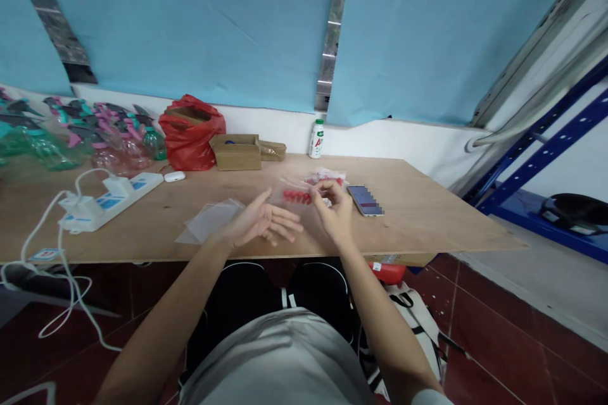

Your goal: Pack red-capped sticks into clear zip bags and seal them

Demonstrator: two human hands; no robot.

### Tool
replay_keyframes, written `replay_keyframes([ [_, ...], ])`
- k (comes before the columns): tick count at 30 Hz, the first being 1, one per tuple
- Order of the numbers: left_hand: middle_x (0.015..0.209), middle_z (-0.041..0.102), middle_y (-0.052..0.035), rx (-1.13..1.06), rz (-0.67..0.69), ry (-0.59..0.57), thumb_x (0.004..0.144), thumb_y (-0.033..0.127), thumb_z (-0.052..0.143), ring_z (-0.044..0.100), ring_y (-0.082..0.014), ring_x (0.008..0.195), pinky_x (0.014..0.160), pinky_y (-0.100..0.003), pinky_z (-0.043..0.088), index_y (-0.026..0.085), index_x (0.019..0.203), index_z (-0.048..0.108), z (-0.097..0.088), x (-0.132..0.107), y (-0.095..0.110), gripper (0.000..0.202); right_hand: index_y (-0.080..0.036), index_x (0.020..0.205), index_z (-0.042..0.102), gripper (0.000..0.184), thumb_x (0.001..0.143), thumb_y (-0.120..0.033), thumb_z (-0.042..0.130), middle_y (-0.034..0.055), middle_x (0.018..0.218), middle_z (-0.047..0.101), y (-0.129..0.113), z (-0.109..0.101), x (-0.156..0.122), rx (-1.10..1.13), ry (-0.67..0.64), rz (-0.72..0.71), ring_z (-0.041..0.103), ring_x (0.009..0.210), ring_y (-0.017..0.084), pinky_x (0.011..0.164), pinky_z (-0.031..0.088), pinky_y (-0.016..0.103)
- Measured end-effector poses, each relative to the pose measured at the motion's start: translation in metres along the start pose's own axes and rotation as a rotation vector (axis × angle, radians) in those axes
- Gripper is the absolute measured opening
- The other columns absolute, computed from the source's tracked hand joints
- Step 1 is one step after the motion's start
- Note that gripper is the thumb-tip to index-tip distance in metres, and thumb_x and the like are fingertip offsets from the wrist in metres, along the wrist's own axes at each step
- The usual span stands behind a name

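Note:
My left hand [263,223] hovers over the wooden table [418,221], palm up and fingers spread, holding nothing. Just right of it my right hand [335,209] has its fingers pinched on a small clear bag holding red pieces [297,196]. More small bags with red pieces [327,176] lie behind my right hand. A stack of empty clear bags [211,218] lies flat on the table left of my left hand.
A phone [365,200] lies right of my right hand. At the back stand a white bottle [316,138], a cardboard box [236,151] and a red plastic bag [190,133]. A power strip [111,199], earbud case [174,176] and spray bottles [71,133] sit left.

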State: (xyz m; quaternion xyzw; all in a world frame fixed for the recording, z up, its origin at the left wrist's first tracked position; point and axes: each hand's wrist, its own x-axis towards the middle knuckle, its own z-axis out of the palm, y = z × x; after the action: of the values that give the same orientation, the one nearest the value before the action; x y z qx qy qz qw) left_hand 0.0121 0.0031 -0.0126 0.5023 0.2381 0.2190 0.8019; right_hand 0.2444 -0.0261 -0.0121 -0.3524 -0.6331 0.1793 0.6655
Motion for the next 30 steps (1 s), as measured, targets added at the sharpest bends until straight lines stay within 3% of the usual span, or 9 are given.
replay_keyframes([
  [2,0.102,0.082,-0.026,0.191,-0.031,0.056,0.1,0.077,0.051,0.08,-0.0304,0.076,0.051,-0.029,0.051,0.015,0.099,0.084,0.0,-0.007,0.003,0.07,-0.022,0.092,0.07,0.027,0.097,-0.048,0.075,0.0009,0.08,0.069,-0.001,-0.004,0.003,0.096,0.032,0.092,0.062,0.069,0.017,0.068,0.051,0.03],
  [4,0.088,0.082,-0.0207,0.361,0.107,0.23,0.099,0.07,0.061,0.075,-0.025,0.066,0.051,-0.028,0.049,0.016,0.088,0.083,0.002,-0.009,0.006,0.06,-0.022,0.092,0.07,0.031,0.093,-0.051,0.08,-0.0011,0.073,0.066,-0.002,-0.008,0.006,0.18,0.021,0.173,0.058,0.063,0.015,0.063,0.048,0.029],
  [7,0.093,0.081,-0.0123,0.518,0.441,0.516,0.093,0.054,0.08,0.073,-0.0221,0.077,0.058,-0.025,0.051,0.019,0.092,0.084,0.009,-0.005,0.006,0.035,-0.021,0.092,0.071,0.036,0.088,-0.054,0.084,-0.0023,0.07,0.064,-0.001,-0.009,0.008,0.251,-0.005,0.25,0.055,0.06,0.013,0.06,0.045,0.027],
  [9,0.104,0.081,-0.0093,0.517,0.598,0.616,0.089,0.047,0.086,0.074,-0.0234,0.092,0.066,-0.024,0.054,0.022,0.105,0.084,0.016,-0.001,0.005,0.03,-0.02,0.09,0.07,0.039,0.087,-0.056,0.086,-0.0027,0.069,0.064,0.001,-0.007,0.008,0.264,-0.007,0.274,0.054,0.059,0.012,0.06,0.044,0.026],
  [15,0.101,0.081,-0.0077,0.39,0.762,0.675,0.089,0.041,0.087,0.073,-0.0228,0.094,0.085,-0.028,0.057,0.019,0.096,0.083,0.026,0.007,0.002,0.023,-0.021,0.089,0.068,0.043,0.085,-0.06,0.085,-0.0042,0.066,0.064,0.015,0.006,0.002,0.278,-0.053,0.349,0.053,0.057,0.012,0.057,0.041,0.024],
  [19,0.089,0.08,-0.0069,0.349,0.782,0.72,0.091,0.033,0.086,0.072,-0.0208,0.084,0.084,-0.029,0.055,0.018,0.088,0.082,0.025,0.007,0.001,0.015,-0.021,0.093,0.072,0.043,0.082,-0.061,0.086,-0.0032,0.066,0.066,0.016,0.016,-0.002,0.304,-0.101,0.396,0.058,0.059,0.014,0.059,0.046,0.025],
  [23,0.087,0.079,-0.0069,0.299,0.793,0.741,0.09,0.028,0.086,0.072,-0.0199,0.082,0.082,-0.029,0.054,0.017,0.087,0.082,0.027,0.003,0.006,0.012,-0.021,0.095,0.077,0.041,0.079,-0.058,0.088,0.0012,0.079,0.075,0.008,0.021,-0.003,0.315,-0.16,0.378,0.067,0.071,0.017,0.068,0.055,0.029],
  [30,0.08,0.076,-0.0043,0.469,0.847,0.714,0.093,0.031,0.082,0.067,-0.0182,0.073,0.075,-0.029,0.053,0.018,0.088,0.081,0.036,-0.003,0.009,0.014,-0.022,0.089,0.08,0.029,0.081,-0.048,0.09,0.0022,0.084,0.077,0.001,0.023,-0.005,0.29,-0.16,0.294,0.07,0.076,0.018,0.075,0.059,0.031],
])
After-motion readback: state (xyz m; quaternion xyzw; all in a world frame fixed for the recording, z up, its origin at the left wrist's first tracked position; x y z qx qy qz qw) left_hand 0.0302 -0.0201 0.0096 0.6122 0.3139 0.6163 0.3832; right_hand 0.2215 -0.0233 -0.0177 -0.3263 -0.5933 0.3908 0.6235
